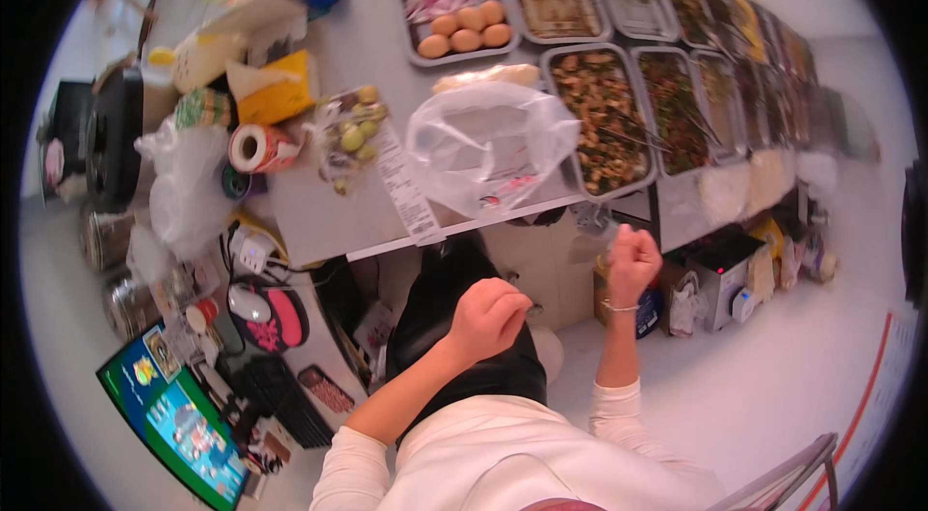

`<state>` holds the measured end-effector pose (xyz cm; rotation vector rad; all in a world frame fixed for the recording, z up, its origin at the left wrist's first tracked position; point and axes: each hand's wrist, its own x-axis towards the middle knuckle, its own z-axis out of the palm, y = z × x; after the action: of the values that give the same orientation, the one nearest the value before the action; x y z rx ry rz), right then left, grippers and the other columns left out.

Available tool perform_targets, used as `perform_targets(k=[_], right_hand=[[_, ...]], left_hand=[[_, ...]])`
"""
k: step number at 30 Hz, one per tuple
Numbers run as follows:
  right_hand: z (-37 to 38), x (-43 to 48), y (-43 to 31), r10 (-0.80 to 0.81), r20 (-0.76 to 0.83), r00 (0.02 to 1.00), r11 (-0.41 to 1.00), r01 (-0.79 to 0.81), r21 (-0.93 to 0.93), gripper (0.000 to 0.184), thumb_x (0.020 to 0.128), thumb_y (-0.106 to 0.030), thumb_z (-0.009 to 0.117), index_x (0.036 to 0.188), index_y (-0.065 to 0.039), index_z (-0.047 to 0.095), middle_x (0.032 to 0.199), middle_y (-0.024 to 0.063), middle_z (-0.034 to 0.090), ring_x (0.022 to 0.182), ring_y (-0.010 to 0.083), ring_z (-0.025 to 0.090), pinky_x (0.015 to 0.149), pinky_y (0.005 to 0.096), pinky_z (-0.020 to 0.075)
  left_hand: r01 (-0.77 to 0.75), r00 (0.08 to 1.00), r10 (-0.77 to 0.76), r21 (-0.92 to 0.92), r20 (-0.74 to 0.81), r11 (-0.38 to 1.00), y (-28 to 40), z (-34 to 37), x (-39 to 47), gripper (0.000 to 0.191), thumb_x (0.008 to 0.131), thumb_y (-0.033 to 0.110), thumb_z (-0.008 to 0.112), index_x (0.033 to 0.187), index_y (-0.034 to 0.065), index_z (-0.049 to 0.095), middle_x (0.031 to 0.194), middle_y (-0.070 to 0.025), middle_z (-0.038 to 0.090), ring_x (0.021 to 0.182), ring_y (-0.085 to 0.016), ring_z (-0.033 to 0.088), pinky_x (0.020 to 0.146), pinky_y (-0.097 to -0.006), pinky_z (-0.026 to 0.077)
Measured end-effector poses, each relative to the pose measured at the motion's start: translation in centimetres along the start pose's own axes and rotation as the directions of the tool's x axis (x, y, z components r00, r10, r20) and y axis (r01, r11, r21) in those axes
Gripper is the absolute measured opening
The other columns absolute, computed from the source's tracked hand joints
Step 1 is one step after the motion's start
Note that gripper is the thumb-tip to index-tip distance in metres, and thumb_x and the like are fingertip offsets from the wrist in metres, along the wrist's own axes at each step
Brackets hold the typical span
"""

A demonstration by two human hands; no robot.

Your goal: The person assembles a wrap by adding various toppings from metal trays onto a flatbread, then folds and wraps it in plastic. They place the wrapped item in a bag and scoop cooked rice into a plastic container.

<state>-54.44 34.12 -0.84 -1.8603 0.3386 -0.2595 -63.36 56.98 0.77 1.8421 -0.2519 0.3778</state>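
Observation:
My left hand (487, 319) hovers over my lap with its fingers curled in. No object shows in it. Farther right, my right hand (633, 261) is raised in a loose fist just off the table's front edge, also with nothing visible in it. A bracelet circles that wrist. Before me on the table (312, 221) lies a translucent plastic bag (493, 148), its mouth spread wide. Left of it is a long printed paper slip (406, 185) bearing writing. Behind the bag's rim sits a pale wrapped item (486, 78).
Metal trays of food (602, 119) line the back and right, one with brown eggs (466, 29). At left are a bag of green fruit (353, 130), a label roll (254, 147) and white plastic bags (185, 185). A monitor (174, 424), keyboard (283, 395) and mouse (249, 303) stand lower left.

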Motion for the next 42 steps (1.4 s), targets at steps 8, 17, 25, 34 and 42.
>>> perform_targets(k=[8,17,25,34,42], right_hand=[[-3.4,-6.3,-2.5,0.048,0.132,0.990,0.998,-0.052,0.022,0.042,0.091,-0.015,0.072,0.066,-0.004,0.041,0.058,-0.0041,0.035,0.057,0.0059,0.031,0.050,0.0273,0.0282],[-20.6,-6.5,1.7,0.123,-0.200,0.972,0.980,-0.152,-0.132,0.038,0.090,-0.014,0.072,0.068,-0.003,0.043,0.056,0.0020,0.038,0.054,0.0094,0.033,0.049,0.0290,0.0304],[-43.9,-4.1,9.6,0.238,-0.485,0.842,0.914,-0.362,-0.180,0.036,0.091,-0.015,0.072,0.070,-0.002,0.045,0.056,0.0021,0.038,0.054,0.0099,0.034,0.049,0.0296,0.0321],[-61.6,17.5,13.4,0.199,-0.444,0.874,0.959,-0.266,-0.095,0.034,0.093,-0.016,0.070,0.072,-0.004,0.046,0.060,-0.0023,0.042,0.058,0.0056,0.038,0.052,0.0253,0.0340],[-65.3,37.1,11.0,0.002,-0.104,0.995,0.978,-0.024,-0.208,0.030,0.092,-0.016,0.072,0.075,-0.004,0.050,0.062,-0.0026,0.048,0.057,0.0044,0.043,0.052,0.0231,0.0365]], left_hand=[[0.444,0.882,-0.067,-0.776,0.466,0.448,12.6,-1.7,8.1,0.034,0.104,0.036,0.049,0.126,0.0106,0.046,0.127,-0.0263,0.061,0.122,-0.039,0.057,0.108,-0.0494,0.037],[0.460,0.888,0.348,-0.533,0.302,-0.711,29.1,14.8,13.2,0.052,0.103,0.054,0.044,0.129,0.0089,0.039,0.128,-0.0492,0.047,0.142,-0.057,0.028,0.116,-0.0686,0.011],[0.700,0.714,0.620,-0.364,0.325,-0.615,36.9,41.4,15.8,0.048,0.107,0.045,0.036,0.138,0.0075,0.032,0.111,-0.0440,0.061,0.132,-0.052,0.046,0.120,-0.0564,0.011],[0.423,0.906,0.317,-0.611,0.280,-0.669,45.2,60.9,23.3,0.046,0.105,0.042,0.043,0.135,0.0080,0.038,0.098,-0.0393,0.063,0.128,-0.050,0.048,0.113,-0.0695,0.011],[0.553,0.763,0.597,-0.731,0.250,-0.401,38.8,67.1,36.7,0.033,0.106,0.045,0.041,0.126,0.0207,0.032,0.121,-0.0101,0.068,0.135,-0.032,0.048,0.114,-0.0726,0.017]])
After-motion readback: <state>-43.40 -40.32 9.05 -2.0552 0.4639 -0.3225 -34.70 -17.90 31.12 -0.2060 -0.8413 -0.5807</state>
